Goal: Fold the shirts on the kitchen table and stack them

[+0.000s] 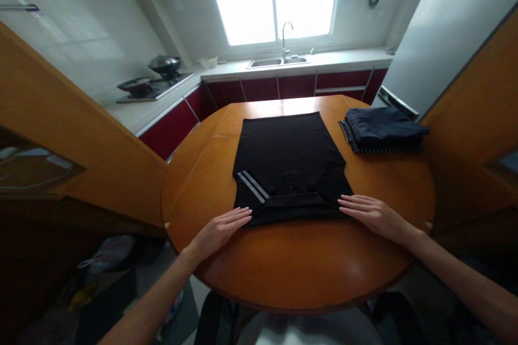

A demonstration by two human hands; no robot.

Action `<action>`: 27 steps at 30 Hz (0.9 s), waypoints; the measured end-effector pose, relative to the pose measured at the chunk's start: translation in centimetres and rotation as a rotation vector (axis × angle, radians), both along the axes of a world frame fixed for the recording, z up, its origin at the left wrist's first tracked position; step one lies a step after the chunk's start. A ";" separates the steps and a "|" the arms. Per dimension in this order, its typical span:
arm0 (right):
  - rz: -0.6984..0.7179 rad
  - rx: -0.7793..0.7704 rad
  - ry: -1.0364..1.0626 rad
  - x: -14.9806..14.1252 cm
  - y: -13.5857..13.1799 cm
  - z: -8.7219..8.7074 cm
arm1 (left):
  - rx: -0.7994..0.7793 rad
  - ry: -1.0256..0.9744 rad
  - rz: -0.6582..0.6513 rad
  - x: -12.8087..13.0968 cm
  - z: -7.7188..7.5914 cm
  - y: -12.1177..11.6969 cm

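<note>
A black shirt (289, 145) lies spread flat on the round wooden table (291, 264), its collar edge toward me. Two grey stripes run slantwise across its left part, and a small buttoned placket shows near the collar. My left hand (220, 229) rests at the shirt's near left corner, fingers stretched out and touching the cloth. At the near right corner my right hand (372, 215) lies flat, its fingertips on the fabric. Neither hand grips anything.
A stack of folded dark clothes (384, 126) sits at the table's right side. Beyond the table is a counter with a sink (265, 63) and a faucet (284, 40). On the left, a stove (156, 89) carries a pan and a lidded wok (164, 63).
</note>
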State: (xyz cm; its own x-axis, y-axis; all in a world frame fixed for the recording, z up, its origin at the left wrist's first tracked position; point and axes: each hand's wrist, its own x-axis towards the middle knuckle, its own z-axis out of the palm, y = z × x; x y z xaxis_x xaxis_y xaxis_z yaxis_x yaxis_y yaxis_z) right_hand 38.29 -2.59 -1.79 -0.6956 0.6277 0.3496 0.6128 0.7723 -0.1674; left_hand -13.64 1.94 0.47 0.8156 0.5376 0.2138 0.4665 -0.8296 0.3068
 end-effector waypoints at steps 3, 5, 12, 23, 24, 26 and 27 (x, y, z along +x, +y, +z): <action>-0.015 -0.034 0.036 -0.1 -0.5 0.3 | 0.038 -0.054 0.008 -0.4 0.0 -0.6; -0.036 -0.072 0.067 -0.3 -1.2 0.6 | 0.037 -0.077 0.020 -0.6 0.1 -1.3; -0.097 -0.252 0.171 -0.5 -5.3 2.6 | -0.132 -0.177 0.094 -2.2 1.6 -5.1; -0.307 -0.502 0.370 -1.3 1.5 8.1 | -0.425 -0.227 0.421 -1.2 6.9 1.6; -0.316 -0.510 0.385 -1.3 3.3 8.1 | -0.431 -0.237 0.446 -1.0 6.7 3.3; -0.327 -0.526 0.420 -1.3 7.1 7.8 | -0.457 -0.263 0.492 -0.6 6.1 6.7; -0.335 -0.538 0.434 -1.3 9.0 7.5 | -0.481 -0.275 0.516 -0.3 5.8 8.3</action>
